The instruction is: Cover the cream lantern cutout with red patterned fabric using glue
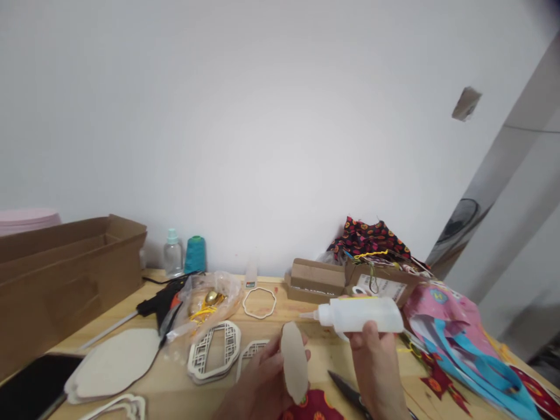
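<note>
My left hand (265,376) grips an off-white panel (294,360) with a wavy edge, tilted steeply so that it looks narrow. To its right, my right hand (378,367) is closed around a white squeeze bottle (365,315). The bottle lies nearly level, and its thin nozzle points left, a little above the panel and apart from it. Red patterned fabric (315,407) shows just below the panel. Beside my right wrist lies a dark pointed blade (347,389), partly hidden by the arm. Lattice frames (214,353) lie left of my left hand.
Stacked off-white panels (116,361), a black glue gun (161,303) and a long cardboard box (70,280) occupy the left. A thin outline frame (259,302) lies farther back. Small boxes (317,280), dark patterned cloth (370,238) and blue ribbon (490,370) crowd the right.
</note>
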The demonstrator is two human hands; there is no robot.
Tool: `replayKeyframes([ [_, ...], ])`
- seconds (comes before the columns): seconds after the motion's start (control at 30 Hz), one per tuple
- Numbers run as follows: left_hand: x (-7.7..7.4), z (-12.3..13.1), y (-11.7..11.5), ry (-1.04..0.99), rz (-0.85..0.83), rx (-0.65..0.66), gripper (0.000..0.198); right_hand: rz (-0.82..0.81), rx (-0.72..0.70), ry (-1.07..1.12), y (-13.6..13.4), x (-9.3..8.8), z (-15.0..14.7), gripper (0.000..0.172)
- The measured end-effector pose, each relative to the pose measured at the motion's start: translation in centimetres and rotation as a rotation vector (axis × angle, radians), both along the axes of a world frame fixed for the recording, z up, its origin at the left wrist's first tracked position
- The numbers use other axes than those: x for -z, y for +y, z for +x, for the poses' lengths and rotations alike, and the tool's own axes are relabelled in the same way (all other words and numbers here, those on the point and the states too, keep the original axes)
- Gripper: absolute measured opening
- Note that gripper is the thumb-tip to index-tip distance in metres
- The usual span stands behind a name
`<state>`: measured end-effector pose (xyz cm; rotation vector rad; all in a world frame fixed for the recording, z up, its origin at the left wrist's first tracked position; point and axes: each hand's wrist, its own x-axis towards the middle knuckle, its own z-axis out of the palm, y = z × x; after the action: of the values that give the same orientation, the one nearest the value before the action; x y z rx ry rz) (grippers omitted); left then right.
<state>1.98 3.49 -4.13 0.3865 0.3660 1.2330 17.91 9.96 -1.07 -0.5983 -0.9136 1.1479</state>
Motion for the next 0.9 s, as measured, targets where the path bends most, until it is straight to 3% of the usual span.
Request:
replayKeyframes([
  [0.13,0.5,0.0,0.2,-0.045,0.04,0.028,0.024,-0.102,-0.158,0.131,0.0,-1.7,-0.9,0.033],
  [0.27,0.9,-0.2,0.4,-0.097,0.095,0.025,0.023,-0.165,-0.278,0.005,0.2,-5.0,-2.1,0.026],
  [0.4,1.1,-0.5,0.5,-0.162,0.133,-0.009,0.035,0.051,-0.257,-0.173,0.1,-8.9,-3.1,0.041],
  [0.5,0.9,-0.8,0.5,-0.141,0.129,-0.018,0.037,0.194,-0.293,-0.305,-0.5,-10.8,-3.9,0.046],
  [0.73,0.2,-1.0,0.2,-0.119,0.101,-0.044,0.022,0.191,-0.352,-0.419,-1.5,-10.9,-4.7,0.049],
  [0.9,-0.2,-0.9,0.0,-0.166,0.094,-0.002,0.023,0.148,-0.35,-0.489,-0.9,-10.4,-4.1,0.038],
])
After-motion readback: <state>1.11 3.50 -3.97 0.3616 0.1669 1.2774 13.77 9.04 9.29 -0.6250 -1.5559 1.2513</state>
